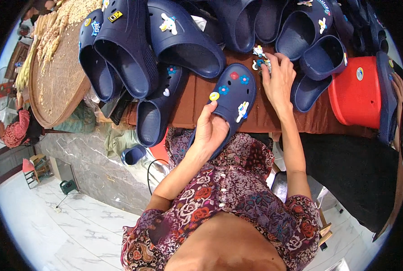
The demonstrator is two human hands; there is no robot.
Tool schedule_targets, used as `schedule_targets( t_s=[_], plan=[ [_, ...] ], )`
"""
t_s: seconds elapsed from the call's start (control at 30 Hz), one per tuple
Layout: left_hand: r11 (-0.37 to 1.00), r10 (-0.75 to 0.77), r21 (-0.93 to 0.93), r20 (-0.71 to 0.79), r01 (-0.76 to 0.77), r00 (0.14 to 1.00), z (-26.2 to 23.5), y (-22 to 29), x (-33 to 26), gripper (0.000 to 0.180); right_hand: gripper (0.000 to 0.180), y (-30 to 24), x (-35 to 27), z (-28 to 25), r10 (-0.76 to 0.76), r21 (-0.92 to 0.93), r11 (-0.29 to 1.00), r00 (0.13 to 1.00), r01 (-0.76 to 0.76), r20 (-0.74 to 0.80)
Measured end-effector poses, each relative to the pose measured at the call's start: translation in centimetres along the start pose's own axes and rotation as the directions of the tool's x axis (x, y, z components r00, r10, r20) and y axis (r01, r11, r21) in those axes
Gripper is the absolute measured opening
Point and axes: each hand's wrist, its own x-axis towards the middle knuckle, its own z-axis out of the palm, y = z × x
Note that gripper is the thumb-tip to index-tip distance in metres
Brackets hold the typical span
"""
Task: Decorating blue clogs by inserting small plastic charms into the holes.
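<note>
A navy foam clog (239,97) is in my left hand (209,131), toe pointing away. My fingers go inside its foot opening and my thumb presses on top beside a yellow round charm (214,96). Red and blue flower charms (244,79) and a white character charm (242,110) also sit on this clog. To its right, my right hand (279,81) reaches over the brown cloth with fingers curled and closed at a small cluster of loose shoe charms (258,52). Its fingertips partly cover the charms, so what they pinch is hard to make out.
Several navy clogs (185,40) crowd the back of the cloth-covered table (188,108). A red tub (353,97) stands at right, beside another person's hand (399,88). A round woven tray (59,86) with grain is at left, and another person (17,128) sits beyond.
</note>
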Motion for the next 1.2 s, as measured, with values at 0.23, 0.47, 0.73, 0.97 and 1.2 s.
schedule_targets(
  t_s=[0.23,0.47,0.73,0.97,1.2],
  plan=[
    [1.0,-0.017,-0.009,0.005,0.017,1.0,0.5,0.2,0.1,0.061,0.031,-4.0,-0.1,-2.2,-0.428,0.604,0.774,0.861,0.191,0.275],
    [0.999,-0.021,-0.034,-0.013,0.02,1.0,0.1,0.2,0.3,0.061,0.026,-4.4,-0.3,-2.6,-0.479,0.593,0.773,0.82,0.224,0.314],
    [0.993,-0.065,-0.102,0.017,0.066,0.998,0.2,0.5,0.4,0.057,0.021,-4.1,-0.5,-1.7,-0.433,0.735,0.674,0.844,0.071,0.316],
    [0.994,-0.074,-0.077,0.024,0.076,0.997,0.2,0.7,0.9,0.056,0.019,-2.3,-2.4,-1.4,0.102,0.714,0.628,0.942,-0.31,0.32],
    [0.998,0.008,-0.065,-0.036,-0.011,0.999,0.8,-0.1,0.8,0.057,0.022,3.1,-4.4,0.3,0.153,0.392,0.89,0.961,-0.235,0.229]
  ],
)
